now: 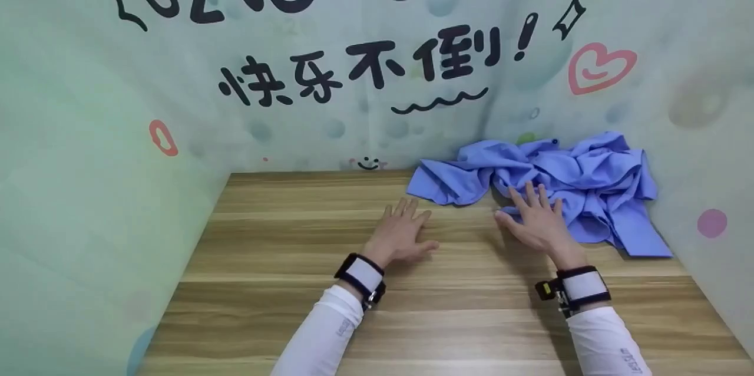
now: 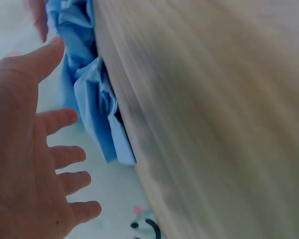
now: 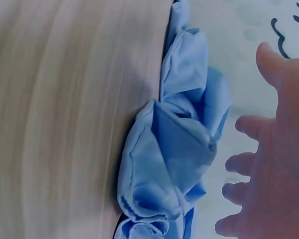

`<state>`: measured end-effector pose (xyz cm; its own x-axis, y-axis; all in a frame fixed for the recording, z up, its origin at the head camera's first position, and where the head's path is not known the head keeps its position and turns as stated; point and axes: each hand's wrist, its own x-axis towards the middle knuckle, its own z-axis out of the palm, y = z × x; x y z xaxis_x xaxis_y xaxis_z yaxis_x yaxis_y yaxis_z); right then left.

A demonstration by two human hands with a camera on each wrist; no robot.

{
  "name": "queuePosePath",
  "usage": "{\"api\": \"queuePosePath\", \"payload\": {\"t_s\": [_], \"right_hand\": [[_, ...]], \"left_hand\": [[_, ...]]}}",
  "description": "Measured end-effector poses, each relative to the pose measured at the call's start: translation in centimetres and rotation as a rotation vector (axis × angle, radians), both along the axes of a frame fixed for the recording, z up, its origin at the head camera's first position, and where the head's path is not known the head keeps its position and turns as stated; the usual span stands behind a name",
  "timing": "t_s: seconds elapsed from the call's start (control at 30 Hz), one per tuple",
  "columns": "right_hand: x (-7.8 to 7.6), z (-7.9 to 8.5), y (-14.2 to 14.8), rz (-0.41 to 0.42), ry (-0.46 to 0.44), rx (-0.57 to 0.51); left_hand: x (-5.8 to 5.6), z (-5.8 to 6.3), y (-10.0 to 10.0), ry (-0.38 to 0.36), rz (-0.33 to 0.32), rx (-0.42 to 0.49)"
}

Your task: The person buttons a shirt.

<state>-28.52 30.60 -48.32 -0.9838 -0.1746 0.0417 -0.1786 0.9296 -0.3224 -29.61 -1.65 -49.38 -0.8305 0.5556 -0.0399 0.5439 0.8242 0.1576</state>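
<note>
A crumpled piece of blue cloth, perhaps a garment, lies heaped at the back right of the wooden table. My right hand is spread above the heap's near edge; in the right wrist view its fingers are apart from the blue folds. To the left and nearer than the cloth, my left hand hovers over the wood with fingers spread and nothing held. The left wrist view shows the same cloth beyond that hand's thumb.
The wood-grain table meets a pale green printed backdrop at the back and along both sides. Black lettering covers the back panel. Each wrist wears a strapped camera above a white sleeve.
</note>
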Motion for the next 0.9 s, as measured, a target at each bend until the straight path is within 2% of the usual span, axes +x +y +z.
{"api": "queuePosePath", "payload": {"t_s": [0.2, 0.47, 0.57, 0.7, 0.8, 0.9], "right_hand": [[-0.9, 0.0, 1.2, -0.015, -0.002, 0.021], [-3.0, 0.0, 2.6, -0.082, -0.005, 0.045], [-3.8, -0.5, 3.1, -0.087, -0.072, 0.028], [-4.7, -1.4, 3.6, -0.077, -0.187, -0.013], [-4.9, -2.0, 3.8, -0.081, -0.232, -0.011], [-5.0, -2.4, 3.4, -0.089, -0.224, 0.016]], "left_hand": [[-2.2, 0.0, 3.7, -0.014, -0.02, -0.041], [-4.8, -0.1, 6.3, -0.061, 0.011, -0.089], [-5.1, -0.7, 6.5, -0.116, 0.028, -0.09], [-5.0, -1.2, 6.6, -0.176, 0.037, -0.072], [-4.7, -1.2, 6.4, -0.183, 0.036, -0.054], [-4.4, -1.3, 5.8, -0.161, 0.039, -0.06]]}}
